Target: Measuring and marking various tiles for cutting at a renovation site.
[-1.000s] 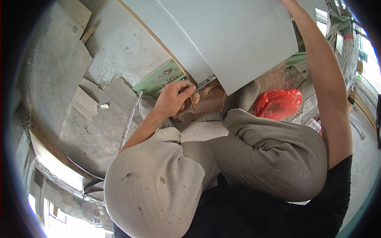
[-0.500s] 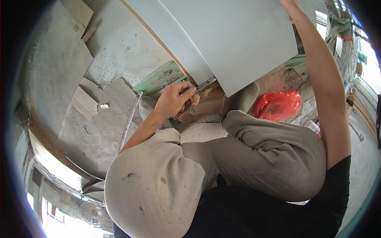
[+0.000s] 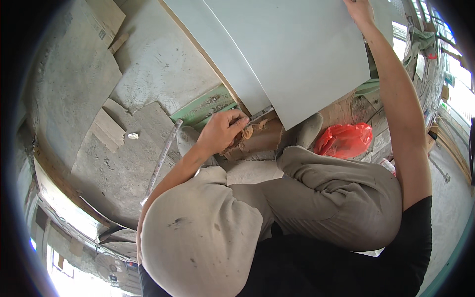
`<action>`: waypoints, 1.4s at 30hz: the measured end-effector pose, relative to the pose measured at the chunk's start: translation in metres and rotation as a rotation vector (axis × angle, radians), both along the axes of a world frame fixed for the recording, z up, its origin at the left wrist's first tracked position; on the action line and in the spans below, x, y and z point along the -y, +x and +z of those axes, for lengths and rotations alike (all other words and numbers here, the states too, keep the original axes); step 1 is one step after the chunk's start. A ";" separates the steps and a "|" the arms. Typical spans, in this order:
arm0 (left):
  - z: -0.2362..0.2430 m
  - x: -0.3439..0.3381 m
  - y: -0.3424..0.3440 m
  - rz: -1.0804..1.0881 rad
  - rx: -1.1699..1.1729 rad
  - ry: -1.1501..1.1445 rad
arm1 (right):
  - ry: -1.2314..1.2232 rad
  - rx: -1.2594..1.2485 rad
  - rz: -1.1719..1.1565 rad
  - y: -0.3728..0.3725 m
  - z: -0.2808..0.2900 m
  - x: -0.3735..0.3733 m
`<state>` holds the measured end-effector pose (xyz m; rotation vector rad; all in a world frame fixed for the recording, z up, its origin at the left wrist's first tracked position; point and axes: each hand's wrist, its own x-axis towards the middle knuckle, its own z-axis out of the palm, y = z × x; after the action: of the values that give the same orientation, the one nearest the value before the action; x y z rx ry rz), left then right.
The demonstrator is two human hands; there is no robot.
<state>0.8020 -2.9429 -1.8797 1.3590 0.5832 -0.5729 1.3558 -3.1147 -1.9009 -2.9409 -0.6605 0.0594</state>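
My left hand (image 3: 223, 132) pinches the end of a thin metal ruler (image 3: 261, 114) between thumb and fingers. The ruler lies along the near edge of the lower of two pale grey panels. The upper grey panel (image 3: 307, 54) overlaps the lower panel (image 3: 236, 74), whose left side shows a tan edge strip. On the right, my outstretched arm reaches to the far part of the upper panel. There my right hand (image 3: 360, 12) rests near its right edge, its fingertips partly cut off by the picture's top. Torn brown cardboard (image 3: 260, 138) lies below the ruler.
A red plastic bag (image 3: 344, 140) lies right of my shoe. Another marked metal strip (image 3: 162, 161) slants beside my left forearm. Dusty cardboard sheets (image 3: 91, 79) cover the floor at left. A green, dirt-strewn piece (image 3: 205, 105) sits under the panels. A fan (image 3: 111, 270) stands at lower left.
The whole view has shifted slightly, with the panels and my left hand lower in the picture. More of my right hand shows. My left hand stays on the ruler.
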 end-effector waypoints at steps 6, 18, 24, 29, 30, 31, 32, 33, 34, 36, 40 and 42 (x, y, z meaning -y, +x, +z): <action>0.006 -0.085 0.012 0.050 0.063 0.218 | -0.073 0.097 -0.041 -0.016 0.016 -0.017; 0.031 -0.361 0.135 0.097 0.224 0.650 | 0.141 0.183 0.139 -0.008 0.052 -0.120; 0.001 -0.389 0.168 0.074 0.222 0.440 | 0.269 0.207 0.219 -0.005 0.050 -0.154; 0.005 -0.381 0.168 0.174 0.203 0.367 | 0.235 0.188 0.204 0.020 0.044 -0.201; 0.005 -0.380 0.166 0.163 0.228 0.377 | 0.243 0.175 0.215 0.026 0.040 -0.215; 0.005 -0.379 0.167 0.151 0.258 0.385 | 0.247 0.179 0.218 0.037 0.036 -0.225; 0.004 -0.377 0.167 0.154 0.262 0.388 | 0.226 0.219 0.209 0.047 0.033 -0.236; 0.004 -0.376 0.167 0.157 0.265 0.403 | 0.207 0.260 0.202 0.057 0.028 -0.244; 0.002 -0.376 0.168 0.159 0.276 0.417 | 0.212 0.273 0.205 0.067 0.024 -0.250; -0.008 -0.370 0.168 0.196 0.337 0.447 | 0.137 0.260 0.204 0.083 0.014 -0.263; 0.001 -0.366 0.162 0.241 0.350 0.495 | 0.062 0.178 0.141 0.068 0.006 -0.284; 0.004 -0.366 0.164 0.228 0.355 0.519 | 0.074 0.205 0.132 0.067 0.007 -0.284</action>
<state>0.9657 -2.5766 -1.8754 1.8007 0.6055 0.0204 1.4228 -2.8302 -1.8937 -2.8527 -0.8643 -0.2512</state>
